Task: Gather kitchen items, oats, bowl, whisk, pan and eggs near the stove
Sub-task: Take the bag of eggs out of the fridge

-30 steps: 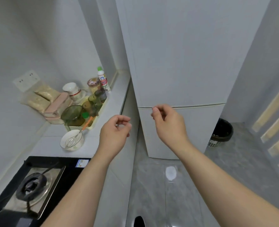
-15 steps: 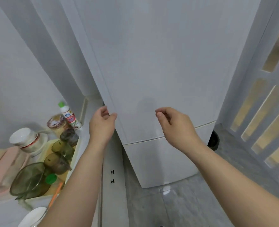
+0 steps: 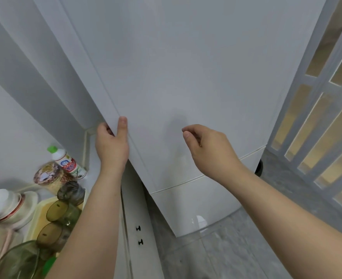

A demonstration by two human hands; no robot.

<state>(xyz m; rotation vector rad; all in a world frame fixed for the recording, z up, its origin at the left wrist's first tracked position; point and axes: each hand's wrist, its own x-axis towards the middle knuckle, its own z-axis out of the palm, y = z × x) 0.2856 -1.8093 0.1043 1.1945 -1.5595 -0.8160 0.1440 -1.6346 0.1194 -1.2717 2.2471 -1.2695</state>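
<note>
A tall white fridge [image 3: 186, 77] fills the view in front of me, its upper door closed. My left hand [image 3: 111, 143] grips the left edge of that upper door, thumb flat on the front and fingers curled round the side. My right hand [image 3: 208, 150] hovers just in front of the door with loosely curled fingers, holding nothing. On the counter at the lower left stand stacked white bowls [image 3: 3, 204] with a red rim line. No eggs, oats, whisk or pan show in this view.
The counter at left carries a white bottle with a green cap [image 3: 65, 162], a patterned jar [image 3: 49, 178], green glasses in a yellow tray [image 3: 35, 214] and a green glass bowl [image 3: 19, 260]. A white cabinet with black knobs [image 3: 139, 234] adjoins the fridge. A lattice door [image 3: 316, 127] stands right.
I have stepped closer to the fridge and the view has tilted up, losing the stove and whisk. My left hand has taken hold of the door's left edge; my right hand rose slightly.
</note>
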